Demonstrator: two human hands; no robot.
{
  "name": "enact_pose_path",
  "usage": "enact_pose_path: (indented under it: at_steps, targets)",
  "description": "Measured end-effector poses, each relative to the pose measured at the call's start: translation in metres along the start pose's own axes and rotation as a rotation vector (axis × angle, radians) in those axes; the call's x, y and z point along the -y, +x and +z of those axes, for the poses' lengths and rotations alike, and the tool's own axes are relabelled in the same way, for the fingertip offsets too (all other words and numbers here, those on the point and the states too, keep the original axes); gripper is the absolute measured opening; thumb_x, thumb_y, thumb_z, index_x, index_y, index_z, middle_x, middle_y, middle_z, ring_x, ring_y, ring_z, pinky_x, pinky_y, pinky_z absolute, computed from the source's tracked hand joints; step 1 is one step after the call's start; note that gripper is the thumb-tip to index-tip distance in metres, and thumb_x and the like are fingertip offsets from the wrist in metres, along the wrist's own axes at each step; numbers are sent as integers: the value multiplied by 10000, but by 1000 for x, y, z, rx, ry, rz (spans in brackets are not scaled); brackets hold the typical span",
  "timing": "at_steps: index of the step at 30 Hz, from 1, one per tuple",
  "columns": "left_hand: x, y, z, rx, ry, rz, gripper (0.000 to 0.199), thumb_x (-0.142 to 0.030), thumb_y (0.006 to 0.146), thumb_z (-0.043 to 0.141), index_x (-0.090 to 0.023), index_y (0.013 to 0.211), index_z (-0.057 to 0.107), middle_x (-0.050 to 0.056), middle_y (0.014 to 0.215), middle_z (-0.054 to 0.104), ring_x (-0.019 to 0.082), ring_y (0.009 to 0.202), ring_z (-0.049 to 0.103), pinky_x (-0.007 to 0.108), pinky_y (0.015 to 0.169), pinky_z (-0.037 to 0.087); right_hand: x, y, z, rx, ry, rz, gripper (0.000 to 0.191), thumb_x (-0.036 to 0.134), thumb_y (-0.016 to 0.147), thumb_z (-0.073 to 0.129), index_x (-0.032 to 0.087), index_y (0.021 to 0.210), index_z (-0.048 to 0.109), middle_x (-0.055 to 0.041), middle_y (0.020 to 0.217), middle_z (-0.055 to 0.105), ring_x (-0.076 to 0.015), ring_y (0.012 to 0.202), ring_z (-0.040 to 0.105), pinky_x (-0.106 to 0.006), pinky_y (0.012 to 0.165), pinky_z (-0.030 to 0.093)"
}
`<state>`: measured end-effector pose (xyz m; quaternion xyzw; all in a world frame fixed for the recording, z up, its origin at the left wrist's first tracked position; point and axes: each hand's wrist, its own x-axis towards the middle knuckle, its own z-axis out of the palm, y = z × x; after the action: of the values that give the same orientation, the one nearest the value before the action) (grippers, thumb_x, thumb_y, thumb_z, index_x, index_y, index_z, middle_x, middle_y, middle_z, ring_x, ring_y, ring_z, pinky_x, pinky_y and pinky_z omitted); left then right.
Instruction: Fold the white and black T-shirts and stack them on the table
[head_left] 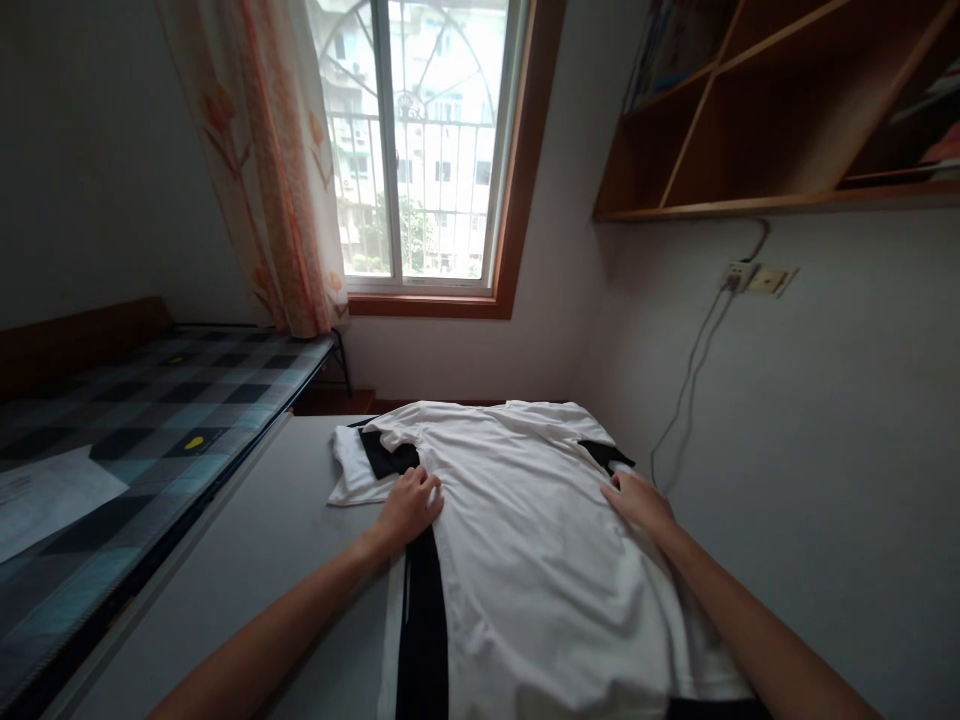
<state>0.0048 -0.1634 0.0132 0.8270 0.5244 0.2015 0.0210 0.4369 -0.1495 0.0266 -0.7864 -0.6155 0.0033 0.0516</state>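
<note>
A white T-shirt [525,540] with black side panels lies spread and wrinkled over a pale table [315,600]. Its collar end points toward the window, and a sleeve with a black patch sticks out at each side. At the left edge, just below the sleeve, my left hand [414,502] has its fingers closed on the fabric. On the opposite edge, under the right sleeve, my right hand [639,500] pinches the cloth between thumb and fingers. Part of the right hand's grip is hidden behind the hand.
To the left stands a bed with a checked mattress [240,385] and a sheet of paper [56,495]. A window [420,150] with a floral curtain [274,170] is ahead. At right are a wall shelf [787,120], a socket [741,275] and a hanging cable [694,370].
</note>
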Motion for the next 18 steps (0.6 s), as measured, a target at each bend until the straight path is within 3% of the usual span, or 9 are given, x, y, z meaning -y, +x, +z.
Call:
enact_pose_path:
  at_steps: [5,9,14,16,18]
  targets:
    - [-19,-17,-9,173,-82,-132,411,-469,882,481,-190,1178,545,79,878,642,237,861,621,298,745,428,-20,-8,-5,82,77,97,276,439,770,563,180,720,645,-121,768,662,-268,742,633,-333,615,444]
    - [-34,-20,-16,249,-163,-206,522,-498,836,536,-204,1265,502,34,754,637,234,788,635,285,694,431,-26,-15,-7,68,220,51,252,397,764,560,186,629,594,-62,648,615,-227,673,602,-305,606,431]
    - [-39,-22,-14,317,-602,-226,504,-365,765,642,-203,1226,518,-32,702,561,150,670,597,235,613,464,-33,-31,-14,-21,443,48,284,394,770,519,183,581,541,-31,606,593,-188,657,577,-266,596,425]
    - [-39,-26,-12,344,-803,-301,534,-348,747,667,-187,1228,500,-33,737,542,127,635,589,220,551,479,-39,-42,-18,59,464,69,272,404,734,567,175,585,567,-31,595,600,-183,643,573,-264,589,428]
    - [-39,-31,-11,368,-894,-380,586,-351,729,694,-177,1243,472,-38,733,531,116,587,592,212,500,484,-46,-54,-22,223,467,47,279,416,691,616,164,573,594,-35,571,599,-184,619,566,-266,566,429]
